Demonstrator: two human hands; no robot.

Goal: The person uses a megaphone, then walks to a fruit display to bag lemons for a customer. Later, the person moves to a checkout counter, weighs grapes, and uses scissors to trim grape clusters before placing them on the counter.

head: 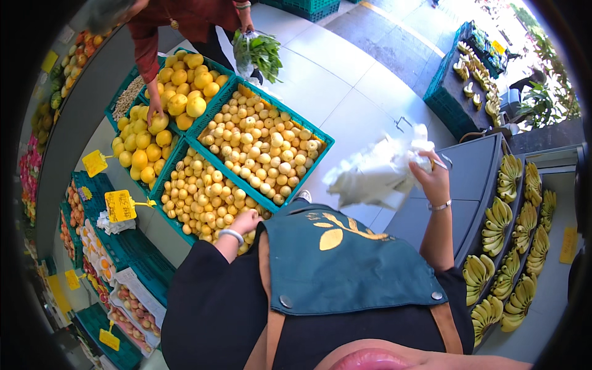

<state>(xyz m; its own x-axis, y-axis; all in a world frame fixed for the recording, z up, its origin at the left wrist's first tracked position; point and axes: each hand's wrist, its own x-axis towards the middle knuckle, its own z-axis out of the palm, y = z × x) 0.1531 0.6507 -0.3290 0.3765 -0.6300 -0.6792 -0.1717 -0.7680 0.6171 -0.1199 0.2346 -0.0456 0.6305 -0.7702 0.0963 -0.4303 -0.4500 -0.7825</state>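
Observation:
My right hand [431,175] grips a bunch of thin white plastic bags [370,171], held out to the right above the tiled floor; parts of the bags are blurred. Thin metal hooks [403,123] show beside them. My left hand [246,221], with a pale bangle at the wrist, hangs by the near edge of a green plastic crate of small yellow melon-like fruits [203,189]. Its fingers are curled, and whether anything is inside them is hidden. A second green crate [326,148] with more small yellow striped fruits adjoins it.
Across the crates, a person in a red sleeve [147,60] touches a large yellow fruit [158,121] and carries bagged leafy greens [266,53]. Banana bunches [492,226] line a grey stand [448,203] at right. Yellow price tags [121,206] and peach trays [136,310] stand at left.

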